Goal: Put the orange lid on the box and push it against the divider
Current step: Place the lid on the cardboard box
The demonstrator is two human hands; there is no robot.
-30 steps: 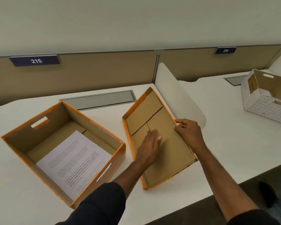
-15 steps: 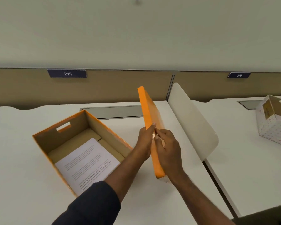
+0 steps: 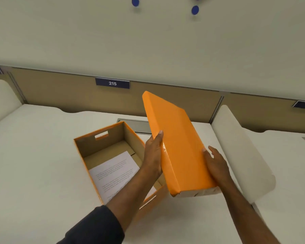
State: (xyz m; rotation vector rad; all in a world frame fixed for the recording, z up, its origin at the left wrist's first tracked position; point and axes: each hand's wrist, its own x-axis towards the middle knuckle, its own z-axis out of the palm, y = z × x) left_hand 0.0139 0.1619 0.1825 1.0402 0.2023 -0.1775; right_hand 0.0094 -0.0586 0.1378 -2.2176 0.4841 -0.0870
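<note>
Both hands grip the orange lid (image 3: 176, 145), left hand (image 3: 153, 154) and right hand (image 3: 217, 166) on opposite edges, tilted right of the open box (image 3: 102, 147).

Box mouth: the open orange cardboard box (image 3: 102, 147) stands unblocked from above on its 9 o'clock half; the left hand (image 3: 152, 154) and forearm cross its 3 o'clock wall.
Over the box: the flat orange lid (image 3: 176, 143), held tilted, hangs at 2 o'clock.
Right side: the rounded white divider panel (image 3: 239, 152) walls off 3 o'clock, near the right hand (image 3: 217, 166).
Open room: bare white desk (image 3: 33, 155) at 9 o'clock.
</note>
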